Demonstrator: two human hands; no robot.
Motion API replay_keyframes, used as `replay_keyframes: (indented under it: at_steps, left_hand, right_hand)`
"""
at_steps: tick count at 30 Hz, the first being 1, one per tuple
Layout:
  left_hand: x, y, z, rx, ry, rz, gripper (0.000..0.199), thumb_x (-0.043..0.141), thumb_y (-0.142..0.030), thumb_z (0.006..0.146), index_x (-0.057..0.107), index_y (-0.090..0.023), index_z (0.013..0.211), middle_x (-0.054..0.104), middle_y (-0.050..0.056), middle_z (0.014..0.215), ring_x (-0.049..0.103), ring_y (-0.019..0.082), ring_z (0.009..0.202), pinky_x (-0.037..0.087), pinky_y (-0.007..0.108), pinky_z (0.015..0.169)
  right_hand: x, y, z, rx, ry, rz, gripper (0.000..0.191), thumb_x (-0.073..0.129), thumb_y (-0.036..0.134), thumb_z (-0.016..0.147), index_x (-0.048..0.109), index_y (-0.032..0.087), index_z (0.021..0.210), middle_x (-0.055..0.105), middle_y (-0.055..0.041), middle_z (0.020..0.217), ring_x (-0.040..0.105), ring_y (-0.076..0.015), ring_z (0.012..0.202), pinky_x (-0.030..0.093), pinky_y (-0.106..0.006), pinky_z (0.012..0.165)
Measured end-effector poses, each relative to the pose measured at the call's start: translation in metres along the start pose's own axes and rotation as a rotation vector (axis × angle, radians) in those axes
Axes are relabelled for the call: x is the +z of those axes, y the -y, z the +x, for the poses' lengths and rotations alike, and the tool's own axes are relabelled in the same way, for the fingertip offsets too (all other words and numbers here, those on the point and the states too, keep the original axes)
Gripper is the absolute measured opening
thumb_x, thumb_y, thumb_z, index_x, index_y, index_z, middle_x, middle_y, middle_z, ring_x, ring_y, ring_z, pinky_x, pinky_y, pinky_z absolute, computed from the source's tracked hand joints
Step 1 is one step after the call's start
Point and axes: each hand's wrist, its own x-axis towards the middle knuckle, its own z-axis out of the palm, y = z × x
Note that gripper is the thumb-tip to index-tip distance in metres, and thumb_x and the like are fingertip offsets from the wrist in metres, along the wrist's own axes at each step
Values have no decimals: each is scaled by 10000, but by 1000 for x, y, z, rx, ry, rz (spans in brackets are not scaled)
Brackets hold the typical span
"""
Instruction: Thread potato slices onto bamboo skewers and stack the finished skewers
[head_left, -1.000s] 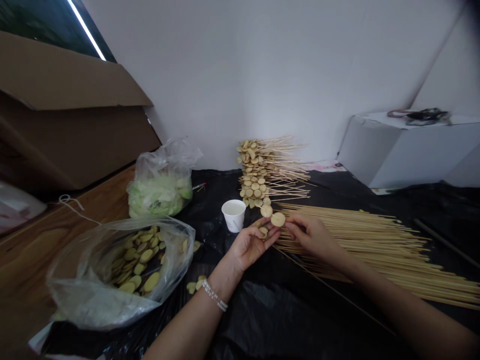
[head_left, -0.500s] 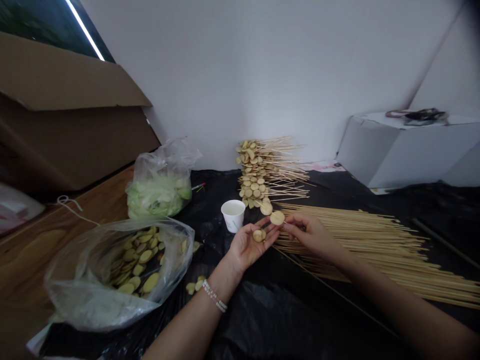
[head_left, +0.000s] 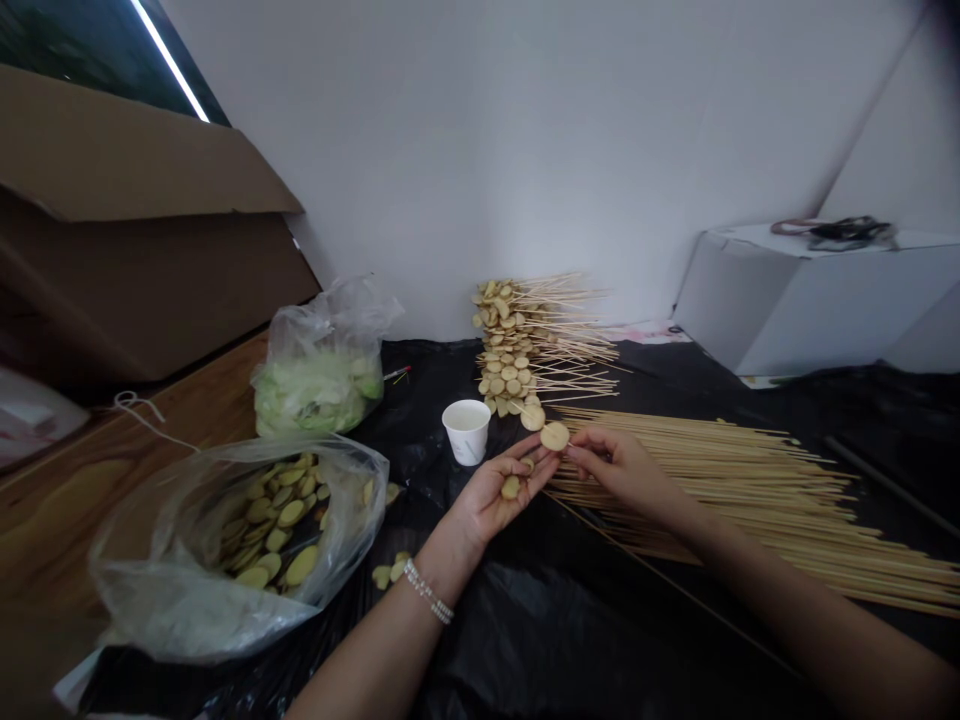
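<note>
My left hand (head_left: 487, 500) is palm up, with a couple of small potato slices (head_left: 511, 488) held among its curled fingers. A larger round potato slice (head_left: 555, 437) sits at the left fingertips, on the end of a thin wooden skewer. My right hand (head_left: 619, 468) pinches that skewer just right of the slice; most of its length is hidden by the hand. Beyond the hands is a stack of skewered potato slices (head_left: 510, 360), sticks toward the right. A large bundle of bare bamboo skewers (head_left: 735, 480) lies under and beside my right forearm.
A white paper cup (head_left: 466, 448) stands left of the stack. An open plastic bag of potato slices (head_left: 349, 500) is at left, with loose slices (head_left: 382, 576) beside it. Behind it sits a bag of pale green vegetable (head_left: 319, 395). Black plastic sheeting (head_left: 540, 630) covers the surface.
My left thumb and fingers have shifted, and the small slices have moved lower and apart in the palm. The skewered slice and my right hand have hardly moved.
</note>
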Motion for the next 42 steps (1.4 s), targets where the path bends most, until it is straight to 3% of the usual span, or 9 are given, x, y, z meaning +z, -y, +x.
replay_keyframes:
  at_steps: [9,14,22,28,36,39,42]
  left_hand:
    - [7,-4,-1,99,-212,-28,503,441,63,814,409,-43,1304,579,240,1222,634,219,1046,536,222,847]
    - [6,-9,1,66,-210,-131,411,398,-40,880,429,-57,1290,580,215,1241,599,270,1102,561,324,841]
    - [-3,-11,2,10,-139,-203,688,386,44,706,318,-34,1386,478,246,1347,520,300,1196,530,347,895]
    - [1,-12,-2,-3,-85,-123,878,351,114,564,260,-46,1422,410,247,1404,485,304,1228,493,363,955]
    - [7,-14,-3,98,-183,-75,624,393,110,768,336,-24,1375,443,298,1350,536,295,1177,532,275,886]
    - [8,-16,-5,88,-190,-105,526,418,32,842,381,-66,1358,552,237,1258,621,248,1067,568,218,770]
    - [9,-19,-7,3,-179,-153,459,398,-33,885,423,-104,1337,661,156,1071,693,164,837,566,152,597]
  right_hand:
    - [-10,-2,3,12,16,-24,233,520,378,829,624,179,764,588,-3,613,530,-137,574,405,-267,570]
    - [-12,-4,4,23,31,-21,229,520,378,833,618,183,766,584,6,603,526,-135,578,401,-268,579]
    - [-9,-1,3,6,34,-79,232,517,350,837,626,181,722,587,-7,614,522,-132,588,381,-258,569]
    - [-9,-2,3,11,32,-79,221,519,343,833,625,181,726,588,-5,610,533,-131,584,392,-258,576]
    - [-10,-1,2,28,17,-34,223,513,368,833,617,186,756,587,2,608,537,-139,588,404,-273,594]
    - [-12,-1,3,27,24,-25,222,512,373,831,617,191,758,582,4,604,531,-139,576,400,-272,573]
    - [-12,-1,3,33,22,-26,208,517,358,829,617,188,763,577,3,602,519,-133,561,390,-266,554]
